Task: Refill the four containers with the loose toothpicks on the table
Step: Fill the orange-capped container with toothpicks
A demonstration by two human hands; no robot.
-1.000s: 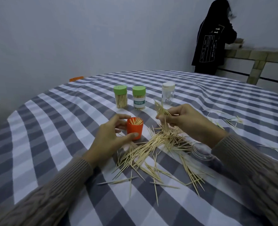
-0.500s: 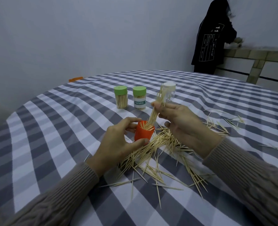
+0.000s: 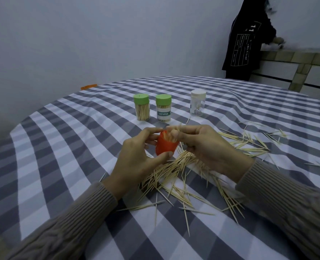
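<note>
While our left hand (image 3: pixel 136 156) grips the orange container (image 3: pixel 165 146) between thumb and fingers, tilted with its mouth toward our right side and seemingly lifted clear of the counter (image 3: pixel 61 147), our right hand (image 3: pixel 202 145) sits at that mouth with its fingertips (image 3: pixel 174 133) curled in. They are blurred, so we cannot tell whether they pinch toothpicks or have let them go; sticks already show inside the opening.

Most of the loose toothpicks (image 3: pixel 174 169) lie in a heap on the counter under and in front of our hands, with a thinner scatter (image 3: pixel 249 141) off to the right. Farther back stand the other three containers: two with green lids (image 3: pixel 141 98) that look full, and a clear container with a white cap (image 3: pixel 198 105) that holds only a few sticks.

We see the risk mainly in the tilt. If we lean the orange container further, the sticks may slide out onto the heap. Pushing a bundle in at an angle could jam it across the mouth, or bend and snap thin sticks. Sharp points near our fingertips could prick us. A loose grip may drop the container, and our sleeves could sweep strays off the edge.
</note>
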